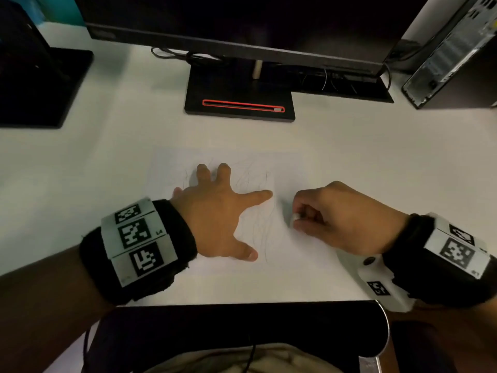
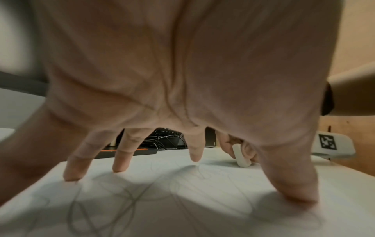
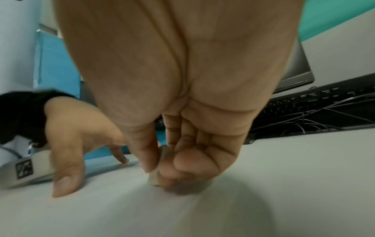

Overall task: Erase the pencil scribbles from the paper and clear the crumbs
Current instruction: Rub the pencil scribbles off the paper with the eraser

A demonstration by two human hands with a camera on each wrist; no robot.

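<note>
Paper w/ scribbles: my left hand splayed flat, pinning it; right hand pinches eraser, tip on sheet.

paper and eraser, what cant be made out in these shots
- Paper: its far edge fades into the white desk in the head view.
- Eraser: right hand fingers cover most of it; only its tip shows in the right wrist view.
- Scribbles under the left hand: hidden by the palm.
- Crumbs: too small or blurred in every view.
</note>
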